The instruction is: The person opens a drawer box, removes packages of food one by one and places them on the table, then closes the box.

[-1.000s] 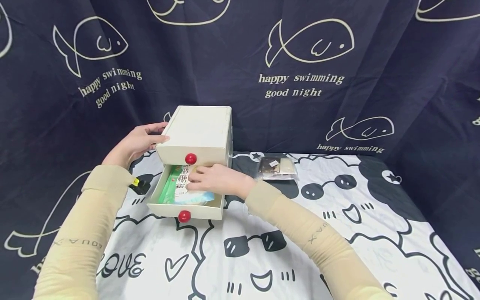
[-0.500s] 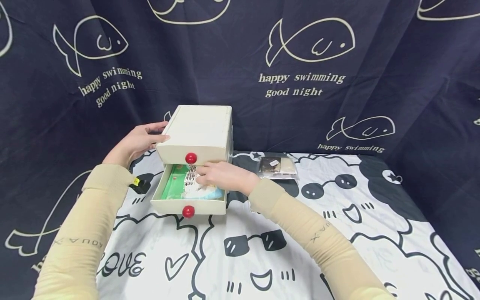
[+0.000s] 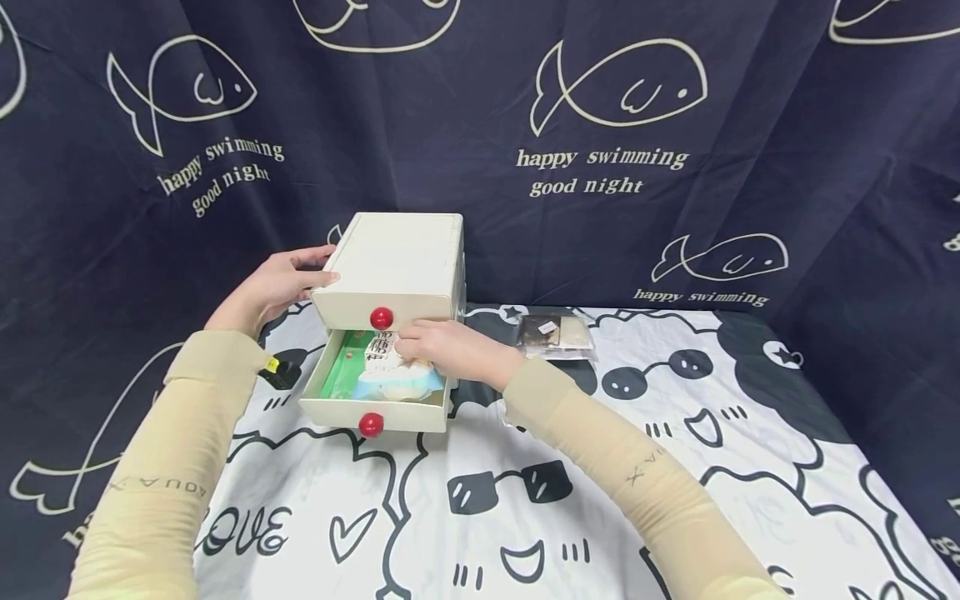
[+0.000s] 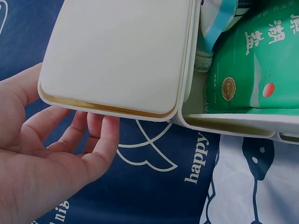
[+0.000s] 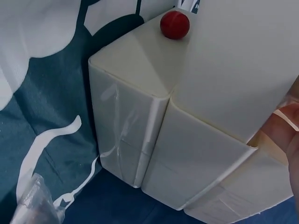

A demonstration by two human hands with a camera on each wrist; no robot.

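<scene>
A white drawer cabinet (image 3: 397,254) stands at the left of the table, and its open drawer (image 3: 330,410) has a red knob. Inside lie a green salt packet (image 4: 257,70) and a white-and-blue sugar packet (image 3: 397,383) with black characters. My right hand (image 3: 453,346) is reaching into the drawer, its curled fingers gripping the upper right part of the sugar packet; the fingertips are partly hidden. Against the cabinet's left side rests my left hand (image 4: 60,149), fingers relaxed, one digit over the top edge.
A clear bag (image 3: 555,336) with dark and pale contents lies right of the cabinet. Below the open drawer, a further tier with a red knob (image 5: 175,25) is closed. A small ridged cap (image 4: 202,61) shows inside the drawer. Behind the table hangs a dark fish-print curtain (image 3: 420,125).
The drawer has slid slightly inward overall. My right hand has moved a little right, and the sugar packet's blue end has shifted right, uncovering more of the green packet. My left hand stays put.
</scene>
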